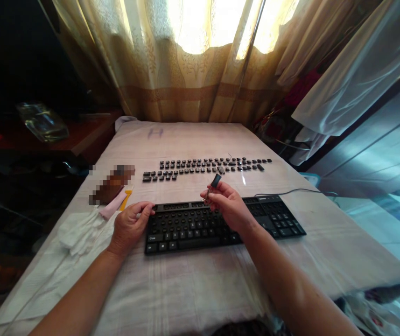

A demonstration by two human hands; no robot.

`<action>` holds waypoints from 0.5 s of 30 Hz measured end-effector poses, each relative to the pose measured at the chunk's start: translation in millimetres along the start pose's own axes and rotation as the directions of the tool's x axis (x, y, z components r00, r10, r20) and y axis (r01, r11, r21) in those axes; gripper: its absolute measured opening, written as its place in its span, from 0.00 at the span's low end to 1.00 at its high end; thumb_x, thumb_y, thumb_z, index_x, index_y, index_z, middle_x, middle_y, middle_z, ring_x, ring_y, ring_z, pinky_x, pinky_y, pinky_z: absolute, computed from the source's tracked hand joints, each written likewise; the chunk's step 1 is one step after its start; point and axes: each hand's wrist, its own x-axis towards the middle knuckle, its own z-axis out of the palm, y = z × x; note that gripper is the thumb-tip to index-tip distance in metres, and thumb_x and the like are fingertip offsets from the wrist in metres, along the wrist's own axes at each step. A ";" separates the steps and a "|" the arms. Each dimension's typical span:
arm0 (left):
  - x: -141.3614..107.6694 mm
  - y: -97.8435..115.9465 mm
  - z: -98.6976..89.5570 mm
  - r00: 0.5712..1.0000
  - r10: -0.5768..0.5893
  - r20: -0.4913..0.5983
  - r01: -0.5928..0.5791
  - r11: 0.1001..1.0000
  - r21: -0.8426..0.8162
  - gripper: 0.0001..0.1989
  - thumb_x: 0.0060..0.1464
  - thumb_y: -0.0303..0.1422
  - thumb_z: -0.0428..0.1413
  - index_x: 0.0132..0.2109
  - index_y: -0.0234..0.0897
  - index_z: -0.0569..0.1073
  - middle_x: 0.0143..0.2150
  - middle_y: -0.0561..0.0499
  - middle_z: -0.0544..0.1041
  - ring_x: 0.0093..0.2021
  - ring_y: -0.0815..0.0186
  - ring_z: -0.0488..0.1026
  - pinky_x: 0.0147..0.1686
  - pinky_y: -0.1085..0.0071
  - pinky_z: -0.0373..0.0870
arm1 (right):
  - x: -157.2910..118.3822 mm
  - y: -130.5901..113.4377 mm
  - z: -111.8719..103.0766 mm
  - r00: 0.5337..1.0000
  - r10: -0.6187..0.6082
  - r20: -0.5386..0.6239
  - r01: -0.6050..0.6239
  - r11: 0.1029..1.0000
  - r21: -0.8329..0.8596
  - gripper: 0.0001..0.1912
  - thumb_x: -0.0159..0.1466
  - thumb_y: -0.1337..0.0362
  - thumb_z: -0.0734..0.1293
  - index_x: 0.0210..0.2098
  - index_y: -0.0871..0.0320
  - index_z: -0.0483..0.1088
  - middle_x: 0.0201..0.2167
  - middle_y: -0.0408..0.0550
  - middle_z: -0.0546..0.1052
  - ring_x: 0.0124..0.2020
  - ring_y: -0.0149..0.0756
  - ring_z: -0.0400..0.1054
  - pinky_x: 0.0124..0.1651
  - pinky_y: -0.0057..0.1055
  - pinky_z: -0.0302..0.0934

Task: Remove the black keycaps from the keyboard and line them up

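Observation:
A black keyboard lies flat before me, many of its upper key positions looking bare while lettered caps sit in the lower rows. My left hand grips its upper left corner between thumb and fingers. Above the keyboard's middle, my right hand pinches a small wire tool with a dark body; thin metal shows at both ends, its exact kind unclear. Beyond the keyboard, loose black keycaps are laid out in rows on the cloth.
A pale checked cloth covers the table. At left lie a yellow-handled brush, a white cloth and a blurred-out brown object. The keyboard's cable runs off right. Curtains hang behind the table.

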 end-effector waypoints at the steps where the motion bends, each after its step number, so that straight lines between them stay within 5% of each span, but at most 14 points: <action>1: -0.2 -0.6 0.2 1.000 0.002 -0.007 -0.002 1.000 0.009 0.15 0.57 0.44 0.52 0.35 0.40 0.78 0.29 0.53 0.82 0.34 0.62 0.80 0.39 0.69 0.75 | 0.4 -0.1 -3.0 1.000 -0.009 0.000 0.009 1.000 0.017 0.18 0.48 0.62 0.74 0.37 0.56 0.70 0.30 0.45 0.80 0.25 0.28 0.69 0.24 0.22 0.57; 9: -4.1 -2.1 2.6 1.000 -0.009 -0.003 0.009 0.998 0.063 0.14 0.58 0.43 0.53 0.36 0.40 0.79 0.28 0.53 0.82 0.32 0.63 0.79 0.37 0.69 0.74 | -6.0 12.6 -19.4 0.995 -0.022 0.093 0.023 1.000 -0.012 0.20 0.51 0.62 0.75 0.43 0.54 0.70 0.30 0.44 0.79 0.26 0.30 0.67 0.23 0.24 0.58; 15: -4.5 -1.8 2.5 1.000 -0.024 0.007 0.023 0.997 0.071 0.15 0.59 0.43 0.52 0.37 0.40 0.79 0.28 0.53 0.82 0.31 0.64 0.79 0.36 0.70 0.75 | -8.7 14.0 -13.6 0.990 0.004 0.141 0.004 0.998 -0.057 0.14 0.53 0.58 0.75 0.36 0.56 0.72 0.31 0.45 0.78 0.26 0.29 0.67 0.25 0.25 0.61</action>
